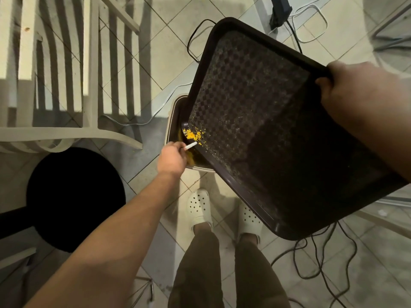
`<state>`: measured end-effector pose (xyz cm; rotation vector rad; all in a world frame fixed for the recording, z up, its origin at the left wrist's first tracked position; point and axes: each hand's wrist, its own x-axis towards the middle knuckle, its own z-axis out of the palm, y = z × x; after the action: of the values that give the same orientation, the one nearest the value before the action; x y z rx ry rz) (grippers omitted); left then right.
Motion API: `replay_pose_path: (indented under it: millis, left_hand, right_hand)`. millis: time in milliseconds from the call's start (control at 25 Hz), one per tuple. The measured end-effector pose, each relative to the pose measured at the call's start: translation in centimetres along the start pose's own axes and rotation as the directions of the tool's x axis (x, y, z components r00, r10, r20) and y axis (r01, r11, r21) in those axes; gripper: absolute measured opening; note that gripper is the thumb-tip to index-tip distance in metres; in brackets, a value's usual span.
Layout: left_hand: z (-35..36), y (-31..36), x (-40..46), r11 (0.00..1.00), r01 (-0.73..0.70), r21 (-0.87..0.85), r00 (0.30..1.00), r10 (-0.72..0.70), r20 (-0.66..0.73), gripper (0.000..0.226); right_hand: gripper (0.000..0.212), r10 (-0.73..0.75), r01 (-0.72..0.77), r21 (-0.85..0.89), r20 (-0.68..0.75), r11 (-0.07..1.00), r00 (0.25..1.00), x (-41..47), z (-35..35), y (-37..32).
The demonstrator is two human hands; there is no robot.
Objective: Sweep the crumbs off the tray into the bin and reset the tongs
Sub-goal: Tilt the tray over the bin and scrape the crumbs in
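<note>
Tray: we hold a dark brown rectangular plastic tray (255,121) with a raised rim and a checkered textured surface, tilted so that its lower left corner dips over the bin.
Right hand: our right hand (347,90) grips the tray's upper right edge, the thumb curled over the rim onto the inner face and the fingers hidden behind it.
Left hand: our left hand (172,160) has its fingers curled round a thin white handle (191,146), which pokes out toward the tray's low corner; we cannot tell what kind of tool it belongs to, since its working end is blurred and dark.
Crumbs: a small heap of bright yellow crumbs (193,134) lies gathered in the tray's lowest corner, just beside the tip of the white handle, with finer pale specks scattered up the tray surface.
Bin: a cream-rimmed waste bin (172,112) stands on the floor directly under the low corner of the tray, mostly covered by it; its inside is dark.
Surroundings: we stand on pale diamond-laid floor tiles (169,54) in white perforated clogs (199,207); a cream slatted chair (66,70) and a round black stool seat (75,198) are at left, and black cables (322,258) trail at right.
Tongs: we cannot make them out.
</note>
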<state>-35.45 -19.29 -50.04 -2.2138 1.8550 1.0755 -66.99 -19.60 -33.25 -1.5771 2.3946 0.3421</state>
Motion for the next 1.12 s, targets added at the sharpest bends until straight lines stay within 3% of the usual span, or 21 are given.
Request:
replay_pose_path:
  millis: [120,200,280,360,440,480,560,640,720,880,1040,1120]
  left_hand:
    - [-0.2,1.4,-0.9,0.965,-0.261,-0.024,0.957,0.262,0.123,0.020]
    - [0.2,2.2,-1.5,0.927,-0.373,0.033,0.908,0.358,0.217,0.021]
    - [0.2,1.8,-1.1,0.934,-0.322,0.156,0.938,0.292,0.185,0.023]
    - [-0.2,1.0,-0.8,0.970,-0.102,0.221,0.994,0.089,0.068,0.026]
    - [-0.1,1.0,-0.9,0.991,0.080,0.111,0.997,-0.079,-0.015,0.025]
    - [0.3,1.5,-1.1,0.995,0.098,-0.001,0.995,-0.098,-0.019,0.024]
    - [1.0,2.8,-1.9,0.978,0.036,-0.204,0.999,-0.038,-0.004,0.025]
    - [1.7,4.0,-2.6,0.954,-0.052,-0.296,0.999,0.055,0.002,0.025]
    - [2.3,4.3,-2.5,0.948,-0.048,-0.315,0.998,0.056,0.016,0.023]
    - [2.4,3.3,-0.9,0.944,0.140,-0.298,0.988,-0.152,-0.017,0.023]
    - [2.4,4.4,-1.7,0.927,-0.017,-0.374,1.000,0.011,-0.019,0.021]
    - [2.9,4.7,-1.6,0.927,-0.019,-0.375,1.000,0.022,0.006,0.020]
  right_hand:
    - [0.032,0.005,-0.005,0.017,0.002,1.000,1.000,-0.1,0.3,0.1]
    - [0.032,0.015,-0.015,0.022,-0.003,1.000,1.000,-0.2,0.5,0.3]
    - [0.032,0.011,-0.011,0.015,-0.004,1.000,1.000,-0.2,0.6,0.5]
    - [0.033,-0.001,0.001,0.011,-0.004,1.000,1.000,-0.2,0.6,0.5]
    - [0.033,-0.008,0.008,0.007,-0.007,1.000,1.000,-0.2,0.6,0.4]
    - [0.034,-0.009,0.009,0.005,-0.009,1.000,1.000,-0.2,0.7,0.5]
    - [0.033,-0.003,0.003,0.006,-0.008,1.000,1.000,-0.2,0.8,0.5]
    - [0.033,0.002,-0.001,0.008,-0.008,1.000,1.000,-0.2,0.8,0.5]
    - [0.032,-0.001,0.002,0.009,-0.016,1.000,1.000,-0.2,0.7,0.4]
    - [0.032,-0.009,0.009,0.003,-0.021,1.000,1.000,-0.2,0.6,0.3]
    - [0.031,-0.006,0.006,0.027,-0.021,1.000,1.000,-0.3,0.5,0.3]
    - [0.030,-0.006,0.007,0.038,-0.020,0.999,1.000,-0.3,0.5,0.3]
